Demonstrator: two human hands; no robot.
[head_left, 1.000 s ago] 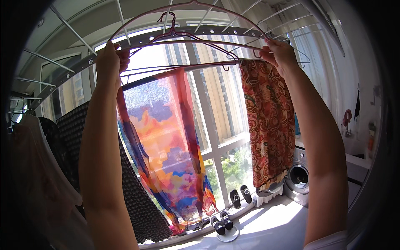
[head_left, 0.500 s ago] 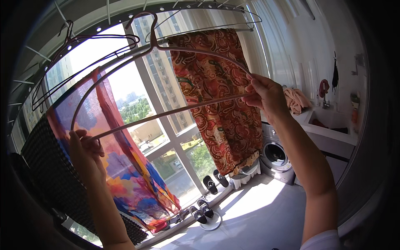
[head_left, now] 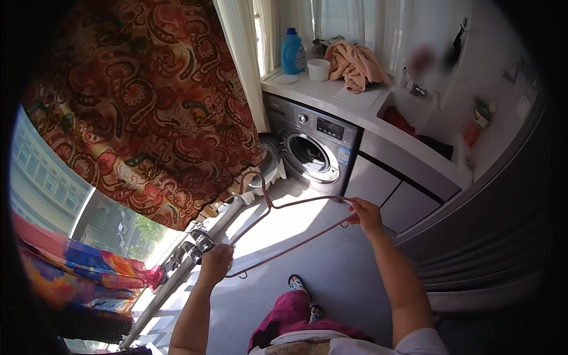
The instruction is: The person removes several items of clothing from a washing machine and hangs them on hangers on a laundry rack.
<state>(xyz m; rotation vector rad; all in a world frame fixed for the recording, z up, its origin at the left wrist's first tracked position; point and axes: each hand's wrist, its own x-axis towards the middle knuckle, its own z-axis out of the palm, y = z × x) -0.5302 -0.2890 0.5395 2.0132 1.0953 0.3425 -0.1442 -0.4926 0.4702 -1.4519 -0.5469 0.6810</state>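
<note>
A thin reddish-brown clothes hanger (head_left: pixel 284 253) is held level in front of me, its hook pointing away toward the washing machine. My left hand (head_left: pixel 217 263) is closed around the hanger's left corner. At the opposite corner, my right hand (head_left: pixel 365 217) pinches the frame between thumb and fingers. No garment hangs on it. Below and beyond the hanger lies the sunlit tiled floor (head_left: pixel 260 307).
A large red paisley cloth (head_left: pixel 142 100) hangs at the left, with a colourful scarf (head_left: pixel 83 260) below it. The front-loading washing machine (head_left: pixel 307 148) has its door open. A blue detergent bottle (head_left: pixel 292 52), a white tub (head_left: pixel 319 70) and pink fabric (head_left: pixel 355 62) stand by the sink (head_left: pixel 384 103).
My view has swung down and to the right, from the window and drying rack toward the washer and floor. The hanger has come down with both hands still on it.
</note>
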